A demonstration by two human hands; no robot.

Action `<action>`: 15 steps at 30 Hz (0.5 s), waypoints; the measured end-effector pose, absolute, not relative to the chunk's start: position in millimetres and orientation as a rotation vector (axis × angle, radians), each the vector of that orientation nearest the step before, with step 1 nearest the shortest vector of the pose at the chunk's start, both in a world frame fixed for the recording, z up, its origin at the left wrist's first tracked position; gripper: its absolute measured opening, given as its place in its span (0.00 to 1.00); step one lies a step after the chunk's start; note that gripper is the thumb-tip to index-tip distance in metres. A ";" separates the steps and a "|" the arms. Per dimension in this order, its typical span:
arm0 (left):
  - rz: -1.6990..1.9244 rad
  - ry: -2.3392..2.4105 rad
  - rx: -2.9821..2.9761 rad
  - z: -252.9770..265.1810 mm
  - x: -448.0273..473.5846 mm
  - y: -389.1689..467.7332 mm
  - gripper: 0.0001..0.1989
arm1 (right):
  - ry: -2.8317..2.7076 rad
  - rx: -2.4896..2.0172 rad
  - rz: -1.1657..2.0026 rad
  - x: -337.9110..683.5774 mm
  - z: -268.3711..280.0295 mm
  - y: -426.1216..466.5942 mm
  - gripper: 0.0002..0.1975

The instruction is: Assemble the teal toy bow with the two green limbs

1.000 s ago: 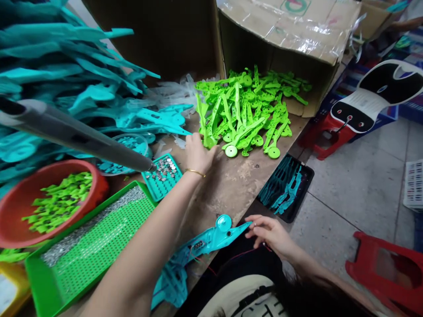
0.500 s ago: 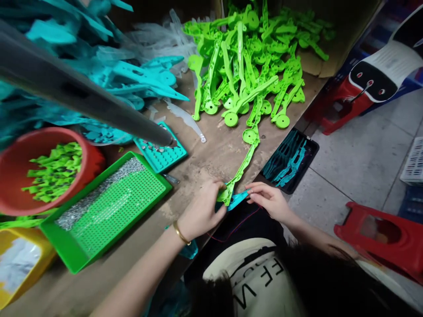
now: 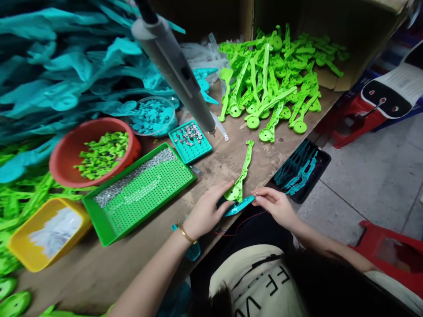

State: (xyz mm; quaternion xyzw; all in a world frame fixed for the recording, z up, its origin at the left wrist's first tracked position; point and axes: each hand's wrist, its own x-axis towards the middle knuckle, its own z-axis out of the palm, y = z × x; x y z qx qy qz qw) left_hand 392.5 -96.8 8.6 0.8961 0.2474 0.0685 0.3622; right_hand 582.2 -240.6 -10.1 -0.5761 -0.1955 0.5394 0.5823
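Observation:
At the table's front edge my left hand (image 3: 208, 206) holds the wide end of a lime-green plastic part (image 3: 243, 171) between thumb and fingers. The part's narrow end points away from me. Just below it, and partly under my left thumb, lies a blue plastic piece (image 3: 239, 206). My right hand (image 3: 276, 204) pinches at the right tip of this blue piece; anything small between those fingertips cannot be made out. A thin red wire (image 3: 241, 225) loops below the hands.
A screwdriver-like powered tool (image 3: 178, 66) hangs over the table. Beyond are piles of green parts (image 3: 264, 83) and blue parts (image 3: 66, 66). To the left stand a green screw tray (image 3: 109, 226), a teal tray (image 3: 194, 157), a red bowl (image 3: 62, 160) and a yellow bin (image 3: 29, 257).
The view has shifted, so the table's things appear farther right. A gap now shows between the held green part and the pile. The hanging tool appears more upright. Both hands keep their grip.

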 end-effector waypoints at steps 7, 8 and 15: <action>0.267 0.696 2.255 9.4 385.1 -104.2 0.23 | -0.394 -1.341 1.240 578.1 -12.4 -239.6 0.10; 0.287 0.706 2.249 8.4 385.3 -104.7 0.23 | -0.396 -1.343 1.235 578.2 -12.2 -239.8 0.10; 0.237 0.760 2.161 6.1 392.9 -107.5 0.22 | -0.467 -1.409 1.232 578.2 -16.9 -249.1 0.11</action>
